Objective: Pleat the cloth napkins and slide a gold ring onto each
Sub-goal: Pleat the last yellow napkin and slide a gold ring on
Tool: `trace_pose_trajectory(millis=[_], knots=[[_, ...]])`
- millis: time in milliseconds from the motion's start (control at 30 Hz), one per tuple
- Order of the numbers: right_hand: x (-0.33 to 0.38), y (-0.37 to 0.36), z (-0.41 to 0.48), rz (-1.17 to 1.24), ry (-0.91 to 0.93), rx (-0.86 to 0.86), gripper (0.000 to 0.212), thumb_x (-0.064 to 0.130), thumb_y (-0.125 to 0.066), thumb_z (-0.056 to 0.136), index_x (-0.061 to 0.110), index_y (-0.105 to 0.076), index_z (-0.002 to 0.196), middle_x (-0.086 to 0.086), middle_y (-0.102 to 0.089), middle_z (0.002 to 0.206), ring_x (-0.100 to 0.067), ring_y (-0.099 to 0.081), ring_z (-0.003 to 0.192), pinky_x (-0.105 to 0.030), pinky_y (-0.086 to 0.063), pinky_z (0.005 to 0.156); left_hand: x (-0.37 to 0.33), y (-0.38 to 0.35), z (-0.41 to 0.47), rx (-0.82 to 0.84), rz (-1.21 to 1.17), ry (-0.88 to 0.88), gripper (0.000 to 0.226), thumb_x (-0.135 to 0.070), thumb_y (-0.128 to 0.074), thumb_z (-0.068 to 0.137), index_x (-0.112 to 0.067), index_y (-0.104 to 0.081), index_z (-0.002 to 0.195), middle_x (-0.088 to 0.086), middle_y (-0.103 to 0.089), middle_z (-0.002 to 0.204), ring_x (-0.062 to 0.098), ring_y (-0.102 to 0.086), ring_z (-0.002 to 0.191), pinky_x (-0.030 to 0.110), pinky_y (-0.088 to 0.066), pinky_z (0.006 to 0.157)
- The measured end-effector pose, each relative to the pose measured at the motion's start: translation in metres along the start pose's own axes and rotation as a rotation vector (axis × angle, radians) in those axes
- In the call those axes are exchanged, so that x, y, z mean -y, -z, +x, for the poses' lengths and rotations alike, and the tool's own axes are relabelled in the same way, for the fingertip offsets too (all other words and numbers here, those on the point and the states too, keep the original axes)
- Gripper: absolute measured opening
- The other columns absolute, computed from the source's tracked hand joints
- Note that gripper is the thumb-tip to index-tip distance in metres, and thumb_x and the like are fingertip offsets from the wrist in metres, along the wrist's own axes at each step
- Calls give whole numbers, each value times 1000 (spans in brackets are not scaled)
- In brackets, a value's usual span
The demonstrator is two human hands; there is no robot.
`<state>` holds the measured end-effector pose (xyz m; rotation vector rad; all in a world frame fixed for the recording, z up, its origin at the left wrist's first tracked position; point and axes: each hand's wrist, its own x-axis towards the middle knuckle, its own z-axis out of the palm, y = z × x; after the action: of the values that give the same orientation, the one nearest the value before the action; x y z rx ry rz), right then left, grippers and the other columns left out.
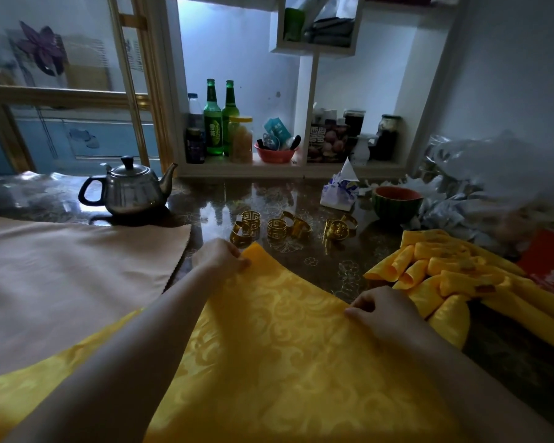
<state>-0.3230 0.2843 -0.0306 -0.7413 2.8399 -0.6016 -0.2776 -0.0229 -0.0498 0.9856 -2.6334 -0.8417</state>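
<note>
Looks partway through, as a judgement: to the right, on the glossy dark patterned table (333, 270), a heap of pleated yellow napkins (445, 276), folded into ridges and seemingly ringed already, with dull gold bands glimpsed on a few. Left to do: the large yellow damask cloth napkin (285, 346) in hand, not yet pleated, no fold visible in it. Lies spread flat across the near table, directly below the camera, reaching from the bottom of view up to a far corner just short of the rings. Pinches that far corner with the left hand (227, 254), fingers curled onto the cloth edge; grips the right-side edge with the right hand (378, 310), thumb and curled fingers closed on the hem. Probably squaring up or starting the first pleat, hard to tell which. Beyond the corner, a cluster of loose gold metal rings (277, 228) with cut-out key pattern, around six, some upright, some on their side, none on a napkin, so enough for several more. At left, a plain beige cloth (77, 266) lying flat, meeting the yellow one along its near edge, cannot tell which on top, possibly another to pleat. Napkin itself: glossy satin-like weave, swirling tone-on-tone pattern, zigzag-cut edge, smooth, few wrinkles, likely slippery and slow to hold a crease
</note>
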Motion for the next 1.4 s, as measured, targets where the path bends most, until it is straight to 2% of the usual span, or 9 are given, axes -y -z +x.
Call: trace_pose_trajectory(millis=[233,400,533,700,833,933,1033,1133,1400], knots=[[7,-4,9,-1,-24,-54,20,39,-62,92,24,-71,102,8,-67,100,-3,-54,82,-17,-41,62,2,0,4,-77,61,79,20,-42,-72,83,-23,-71,81,1,-68,81,19,-65,77,32,-58,73],[16,-14,10,23,-68,-135,25,39,-63,91,24,-66,110,4,-65,110,-10,-59,97,-33,-54,86,6,-1,-2,-123,135,69,29,-40,-65,88,-16,-67,105,4,-68,96,22,-63,87,35,-55,78],[38,-25,-22,-99,115,-277,52,43,-56,93,30,-41,140,4,-40,144,-15,-36,132,-31,-37,106,0,7,-48,-239,260,-180,46,-41,-57,93,-20,-47,133,6,-54,127,25,-50,117,37,-43,96],[96,-57,-73,-124,384,35,59,58,-30,97,36,-21,151,9,-11,161,-11,-3,148,-31,-5,118,19,32,-152,2,310,-525,36,-41,-37,101,-31,-54,131,-8,-50,140,14,-43,131,36,-33,110],[114,-85,-86,-183,423,159,104,84,14,66,32,-3,154,7,10,162,-10,18,147,-37,11,119,62,49,-199,99,457,-531,103,-76,22,74,-29,-26,151,-8,-17,160,8,-3,149,31,2,120],[114,-97,-89,-264,417,172,120,80,32,48,30,8,154,4,20,161,-13,24,145,-42,15,118,93,45,-201,114,527,-455,118,-75,40,56,-27,-1,155,-6,6,161,5,16,145,31,11,119],[114,-100,-89,-301,404,163,99,81,17,69,31,11,153,5,22,160,-12,24,145,-44,16,118,113,47,-200,110,545,-416,115,-76,42,52,-31,7,152,-8,14,159,2,21,142,29,12,118],[115,-99,-91,-327,382,178,72,66,-8,94,31,9,154,6,21,160,-11,24,145,-43,15,118,140,63,-205,74,545,-346,117,-80,40,49,-31,10,150,-10,17,157,4,21,142,28,12,118],[116,-99,-88,-289,384,176,68,61,-16,98,29,4,155,6,16,161,-10,20,146,-41,13,119,203,112,-221,66,569,-86,89,-73,12,68,-29,17,146,-7,23,156,5,20,143,32,8,120]])
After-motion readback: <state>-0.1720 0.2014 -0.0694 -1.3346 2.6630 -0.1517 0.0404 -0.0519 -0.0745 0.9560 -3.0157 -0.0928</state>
